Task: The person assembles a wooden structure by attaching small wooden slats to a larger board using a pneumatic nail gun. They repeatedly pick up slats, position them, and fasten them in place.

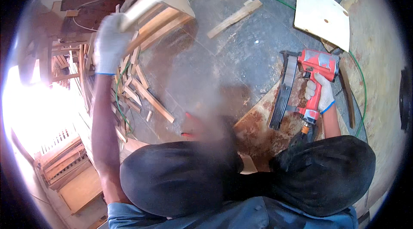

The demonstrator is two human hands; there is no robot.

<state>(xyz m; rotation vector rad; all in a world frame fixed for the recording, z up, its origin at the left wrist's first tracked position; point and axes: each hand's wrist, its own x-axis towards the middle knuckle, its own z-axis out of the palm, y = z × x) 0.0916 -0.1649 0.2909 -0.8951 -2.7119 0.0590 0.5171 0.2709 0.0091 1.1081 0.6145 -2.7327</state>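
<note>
My left hand [112, 41], in a white knit glove with a blue cuff, is stretched out at the upper left. Its fingers close on the edge of a wooden box-like frame [165, 19] with pale panels, held tilted above the floor and partly blurred. In my right hand [325, 93], gloved the same way, is a red pneumatic nail gun [318, 66]. Its long black magazine [284, 93] lies toward the left, and an air fitting [305, 129] shows at the handle's lower end. The gun is well apart from the frame.
A green air hose [361, 87] curves across the grey floor. Loose wood strips [150, 100] are strewn at the left, and a longer strip [234, 19] lies ahead. A pale panel [322, 16] sits at the upper right. Stacked wood [60, 164] stands at the lower left.
</note>
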